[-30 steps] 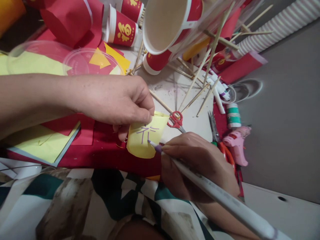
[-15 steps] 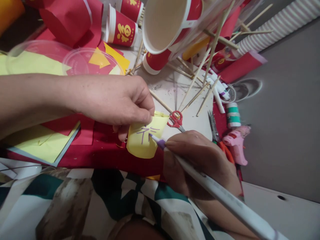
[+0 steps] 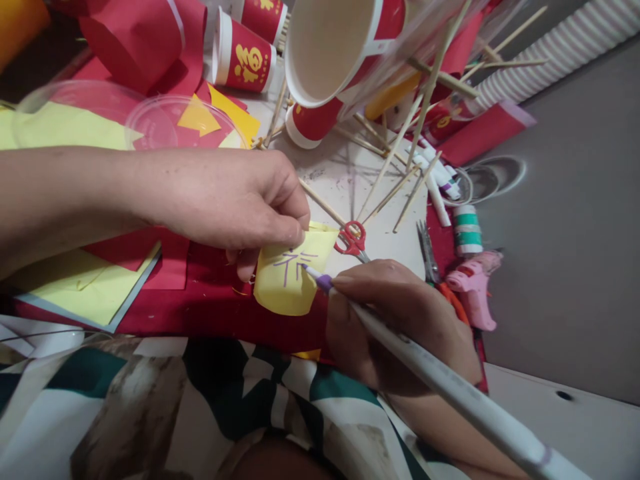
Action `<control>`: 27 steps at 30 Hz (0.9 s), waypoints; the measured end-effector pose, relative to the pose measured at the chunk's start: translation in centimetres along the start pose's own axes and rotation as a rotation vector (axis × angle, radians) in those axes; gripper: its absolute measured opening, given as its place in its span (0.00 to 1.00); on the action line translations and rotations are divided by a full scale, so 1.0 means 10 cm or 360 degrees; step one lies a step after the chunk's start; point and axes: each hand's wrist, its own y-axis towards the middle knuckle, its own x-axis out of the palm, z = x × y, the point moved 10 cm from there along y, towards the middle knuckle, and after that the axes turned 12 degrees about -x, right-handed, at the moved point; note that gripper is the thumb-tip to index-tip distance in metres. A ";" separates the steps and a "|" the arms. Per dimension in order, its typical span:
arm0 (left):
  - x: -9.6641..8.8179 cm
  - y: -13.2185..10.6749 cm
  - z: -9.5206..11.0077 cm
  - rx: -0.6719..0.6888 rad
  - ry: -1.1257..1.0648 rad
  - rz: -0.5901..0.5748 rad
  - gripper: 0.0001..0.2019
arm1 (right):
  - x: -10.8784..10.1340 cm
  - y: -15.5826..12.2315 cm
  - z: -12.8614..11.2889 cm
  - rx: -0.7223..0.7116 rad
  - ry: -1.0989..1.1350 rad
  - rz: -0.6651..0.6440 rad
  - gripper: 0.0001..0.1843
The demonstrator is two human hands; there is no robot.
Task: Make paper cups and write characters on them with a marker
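My left hand [image 3: 225, 200] pinches the upper edge of a small yellow paper piece [image 3: 287, 283], which lies on red paper [image 3: 210, 307] at the table's near edge. Purple strokes of a character are drawn on the yellow piece. My right hand [image 3: 395, 320] grips a long white marker [image 3: 450, 390] with a purple tip, and the tip touches the yellow paper's right side.
Small red scissors [image 3: 353, 241] lie just right of the yellow piece. Several red paper cups [image 3: 245, 60], a big cup [image 3: 335, 47], bamboo sticks [image 3: 400, 143], markers [image 3: 440, 183], tape roll [image 3: 467, 230], a pink glue gun [image 3: 473, 287] and yellow sheets [image 3: 85, 287] crowd the table.
The marker tip has moved up and slightly right across the yellow paper, adding to the purple strokes. My left hand has stayed in place.
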 end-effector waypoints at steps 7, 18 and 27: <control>0.00 0.01 -0.06 -0.0134 -0.0058 0.0015 0.15 | -0.02 -0.04 0.01 0.0084 -0.0013 -0.0070 0.13; -0.01 -0.01 0.00 0.0109 -0.0061 0.0020 0.17 | 0.01 -0.10 0.06 0.0079 -0.0059 -0.0131 0.10; -0.02 0.00 -0.01 0.0092 -0.0086 0.0023 0.17 | -0.04 -0.11 0.05 0.0124 -0.0124 -0.0022 0.05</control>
